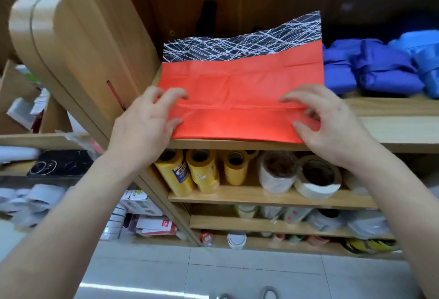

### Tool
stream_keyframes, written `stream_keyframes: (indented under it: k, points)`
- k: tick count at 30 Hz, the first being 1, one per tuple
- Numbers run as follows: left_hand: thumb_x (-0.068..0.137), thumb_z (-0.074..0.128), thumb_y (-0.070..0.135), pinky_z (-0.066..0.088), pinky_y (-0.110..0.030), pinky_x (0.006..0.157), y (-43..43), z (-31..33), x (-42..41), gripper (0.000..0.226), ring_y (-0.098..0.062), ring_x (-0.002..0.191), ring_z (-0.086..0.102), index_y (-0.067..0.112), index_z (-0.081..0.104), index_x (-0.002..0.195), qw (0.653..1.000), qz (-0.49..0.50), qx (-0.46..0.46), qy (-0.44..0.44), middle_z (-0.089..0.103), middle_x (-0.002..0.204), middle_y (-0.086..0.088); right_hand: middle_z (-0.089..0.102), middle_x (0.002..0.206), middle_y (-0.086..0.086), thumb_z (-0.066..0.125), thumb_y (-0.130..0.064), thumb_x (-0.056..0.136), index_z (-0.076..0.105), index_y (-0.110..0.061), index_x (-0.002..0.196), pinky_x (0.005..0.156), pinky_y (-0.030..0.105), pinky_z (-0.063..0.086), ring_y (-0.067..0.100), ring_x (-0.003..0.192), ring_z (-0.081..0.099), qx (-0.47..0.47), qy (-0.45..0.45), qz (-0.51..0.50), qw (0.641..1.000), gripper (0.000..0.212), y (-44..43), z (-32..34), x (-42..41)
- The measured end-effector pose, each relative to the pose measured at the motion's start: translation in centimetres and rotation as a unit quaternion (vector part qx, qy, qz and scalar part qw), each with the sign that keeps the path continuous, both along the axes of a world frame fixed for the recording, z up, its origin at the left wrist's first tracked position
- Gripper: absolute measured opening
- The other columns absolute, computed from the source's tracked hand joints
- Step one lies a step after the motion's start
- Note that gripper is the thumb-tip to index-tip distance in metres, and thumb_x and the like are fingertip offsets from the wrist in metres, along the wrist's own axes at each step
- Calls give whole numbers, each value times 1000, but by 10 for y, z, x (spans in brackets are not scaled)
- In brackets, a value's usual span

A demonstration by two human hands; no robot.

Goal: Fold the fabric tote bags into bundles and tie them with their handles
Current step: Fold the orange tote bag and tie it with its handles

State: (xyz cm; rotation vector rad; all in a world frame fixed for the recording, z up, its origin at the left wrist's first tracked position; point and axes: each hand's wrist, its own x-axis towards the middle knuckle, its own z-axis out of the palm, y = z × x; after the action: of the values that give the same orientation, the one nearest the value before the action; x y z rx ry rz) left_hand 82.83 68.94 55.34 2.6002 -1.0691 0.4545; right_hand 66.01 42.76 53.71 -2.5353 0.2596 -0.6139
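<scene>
Left fingertips (181, 95) and thumb are curled and set on the red bag (240, 89), one on each side of a crease running across the fabric, pinching a strip of it near the left edge. The right hand (327, 120) takes the same curled pinching grip at the right edge, fingertips above the crease and thumb below. The left hand (145, 118) reaches in over the left corner, both forearms bare. The red bag lies flat on the wooden shelf (392, 108), long axis left to right along the shelf. Its near long edge lies at the shelf front. The far edge, a black band with white scribbled lines (249, 42), points to the shelf back. Blue bundles (380, 70) sit just beside it on the right. Yellow tape rolls (204, 170) stand on the shelf below.
</scene>
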Motion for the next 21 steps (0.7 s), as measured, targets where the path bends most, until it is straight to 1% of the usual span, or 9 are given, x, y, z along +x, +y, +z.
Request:
stream_keyframes:
  k: [2,4,6,8,11,14,16,18,21]
  points:
    - [94,45,15,47,-53,89,1,-1,7,40,-36,121,48,35,62,124,993,-95,64,-36,53,137,-5,55,138,-3,51,-7,89,68,-31,121,102,31,41,20,108,50,-75,36,8,996,43,-1,-3,1]
    - [91,35,18,36,-51,108,3,0,14,50,-29,138,40,31,59,132,979,-163,117,23,48,147,-1,52,142,-13,41,-26,89,64,-34,127,101,48,42,19,112,45,-95,74,21,992,45,0,-3,-4]
    - [94,27,51,21,-39,120,9,-1,18,58,-13,147,23,32,39,147,968,-164,134,133,32,155,10,42,146,-22,38,-61,86,53,-39,138,103,52,39,13,125,38,-103,133,45,985,58,-1,1,-10]
    - [82,26,77,10,-28,120,16,-2,19,83,-1,147,7,36,18,153,961,-164,183,128,11,158,18,33,149,-27,42,-80,74,42,-44,143,105,50,36,9,131,31,-137,176,68,972,79,-7,4,-14]
    - [84,65,51,9,-16,116,22,0,18,82,-1,145,15,35,22,152,966,-178,167,85,17,155,18,42,145,-25,66,-58,76,48,-48,137,109,42,37,5,128,39,-98,157,103,977,64,-18,11,-15]
    - [85,68,5,7,0,107,29,7,18,72,7,136,26,37,40,143,969,-178,133,109,31,145,24,61,127,-23,64,-45,80,63,-46,118,109,23,39,-5,122,52,16,121,133,984,39,-29,19,-18]
    - [86,68,1,19,2,103,35,17,14,61,15,127,38,44,55,127,964,-165,88,187,48,134,29,70,114,-19,63,-58,78,74,-42,105,101,16,44,-3,112,61,107,111,137,978,33,-34,21,-22]
    - [81,72,5,39,2,84,39,27,8,41,16,96,61,41,73,101,941,-138,-16,309,70,102,27,75,101,-13,67,-75,68,77,-38,96,86,15,51,2,95,69,181,90,123,972,47,-38,24,-25]
    - [73,73,13,45,-5,63,40,27,1,11,1,69,63,20,78,80,895,-83,-189,395,74,76,7,74,79,-8,74,-50,74,76,-28,83,65,12,51,3,70,65,260,19,79,962,24,-34,23,-24]
